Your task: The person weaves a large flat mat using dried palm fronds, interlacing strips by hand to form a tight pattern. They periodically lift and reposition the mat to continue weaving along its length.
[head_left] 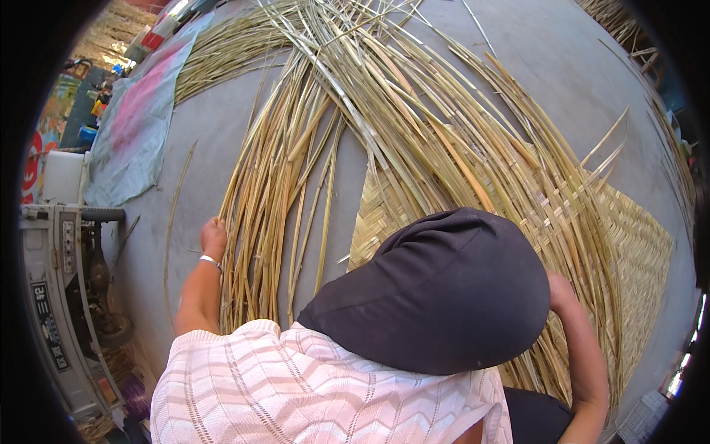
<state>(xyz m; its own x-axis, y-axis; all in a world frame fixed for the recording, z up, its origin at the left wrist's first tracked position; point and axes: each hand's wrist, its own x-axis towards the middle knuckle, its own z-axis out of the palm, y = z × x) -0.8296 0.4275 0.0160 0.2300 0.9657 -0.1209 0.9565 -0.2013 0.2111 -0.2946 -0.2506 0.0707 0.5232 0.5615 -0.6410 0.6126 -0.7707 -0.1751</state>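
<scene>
Left hand (213, 238) at strips (255, 211) left of woven mat (637, 248), right hand (560, 290) by mat; can't tell either's grip. Keep strips parallel.

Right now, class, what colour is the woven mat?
The woven mat is pale straw yellow; it shows best in the head view, at right.

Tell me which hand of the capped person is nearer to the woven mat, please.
Right. The right hand, partly hidden, appears above the mat; the left hand is at loose strips, beyond the mat's left edge.
</scene>
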